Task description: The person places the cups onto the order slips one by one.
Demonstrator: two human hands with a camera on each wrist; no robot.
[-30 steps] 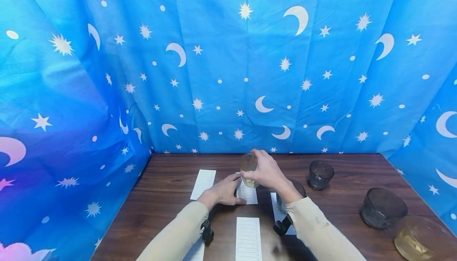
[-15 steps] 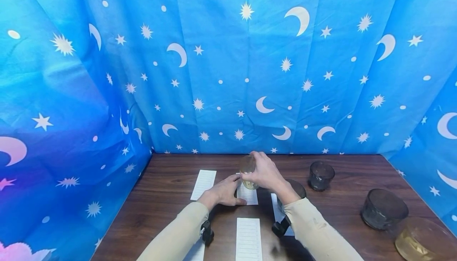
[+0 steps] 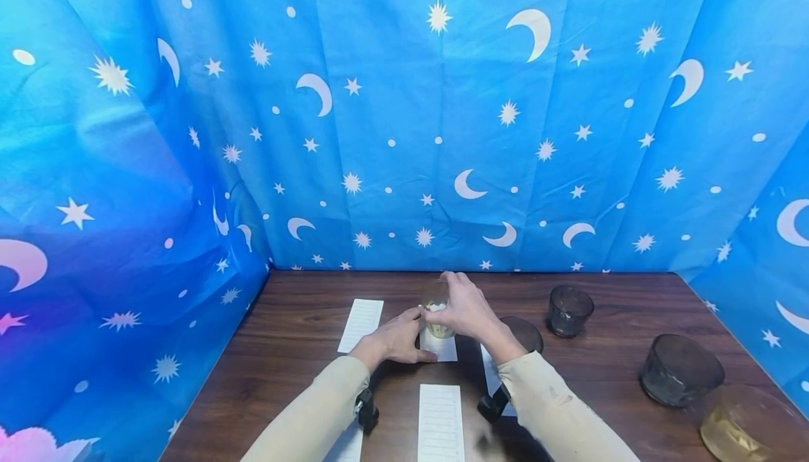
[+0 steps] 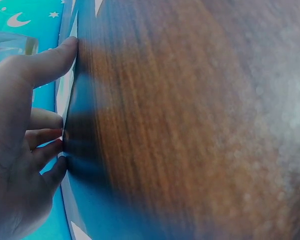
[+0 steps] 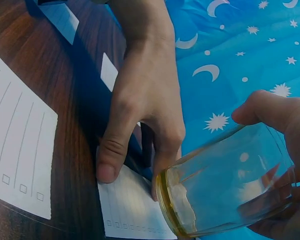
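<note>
My right hand (image 3: 470, 307) grips a clear, yellow-tinted drinking glass (image 3: 437, 323) by its side, above a white printed paper strip (image 3: 442, 352). In the right wrist view the glass (image 5: 225, 175) is tilted, its thick yellowish base close to the paper (image 5: 127, 205). Whether the base touches the strip I cannot tell. My left hand (image 3: 395, 339) rests with thumb and fingertips spread on the left side of that strip. The left wrist view has the left thumb and fingertips (image 4: 65, 50) down on the surface, seen edge-on.
Further strips lie on the wooden table (image 3: 291, 321): one at back left (image 3: 362, 325), one at front (image 3: 440, 423). A dark glass bowl (image 3: 527, 335) stands behind the right forearm. Rightward are a small dark bowl (image 3: 569, 311), a larger one (image 3: 679, 371) and an amber bowl (image 3: 746, 427).
The right hand has come down slightly and nearer with the glass, whose tilt has changed a little. The left hand has stayed in place on the strip.
</note>
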